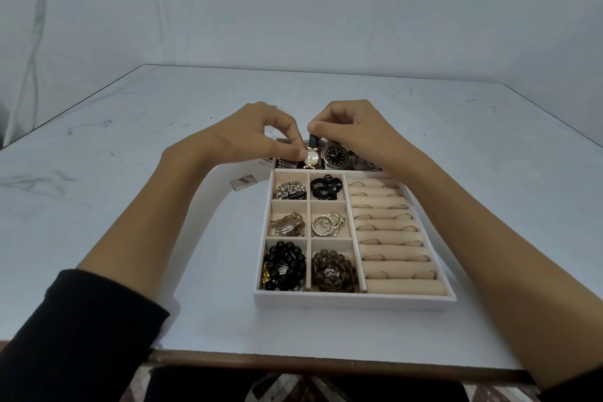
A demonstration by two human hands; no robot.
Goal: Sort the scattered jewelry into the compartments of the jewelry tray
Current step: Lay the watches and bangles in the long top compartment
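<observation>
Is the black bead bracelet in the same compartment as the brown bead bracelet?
No, the black bead bracelet sits in the near-left compartment, the brown bead bracelet in the one beside it, across a divider.

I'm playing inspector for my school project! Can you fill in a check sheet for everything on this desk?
Surface: white table, dark scuff marks.
Job's things: jewelry tray, small compartments filled, rings on the rolls; gold watch at the far compartment beside a dark watch.
Clutter: small flat scrap left of the tray.
Hands: left hand pinches the gold watch's case; right hand pinches its black strap.
Cables: nothing seen.
Surroundings: plain pale wall.
</observation>
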